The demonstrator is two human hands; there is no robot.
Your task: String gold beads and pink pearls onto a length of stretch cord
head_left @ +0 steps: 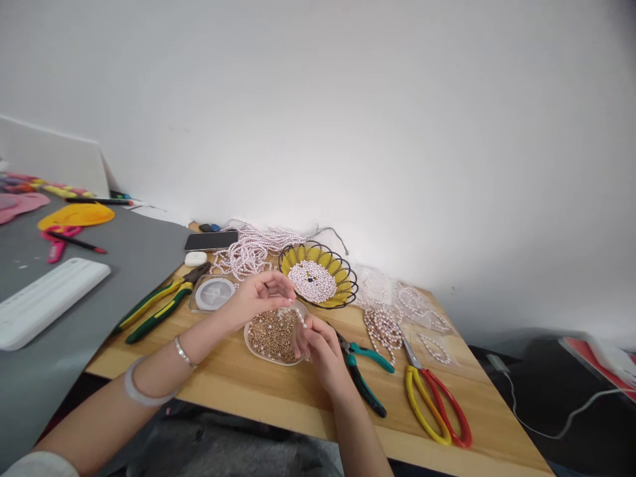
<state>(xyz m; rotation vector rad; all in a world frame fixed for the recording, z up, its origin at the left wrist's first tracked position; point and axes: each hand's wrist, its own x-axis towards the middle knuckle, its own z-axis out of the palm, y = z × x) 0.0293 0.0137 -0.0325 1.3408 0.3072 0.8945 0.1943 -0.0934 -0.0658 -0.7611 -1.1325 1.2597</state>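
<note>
Over a clear plastic container (278, 362) of gold beads (271, 331), both hands are raised close together. My left hand (263, 291), with a silver bangle and a pale bangle on its arm, has thumb and index finger pinched at a tiny white bead. My right hand (322, 348) is closed around a short string of white beads (300, 317) at the container's right side. Part of the string is hidden by the fingers. Just behind the hands stands a yellow basket (346, 268) with black wire edging, holding loose pearly beads (312, 281).
Green-and-yellow pliers (163, 301) and a spool (214, 293) lie left. Teal-handled pliers (365, 371), scissors (432, 397) and bead strands (382, 328) lie right. Behind are more strands (248, 255) and a phone (211, 241). A grey table (144, 245) adjoins at left.
</note>
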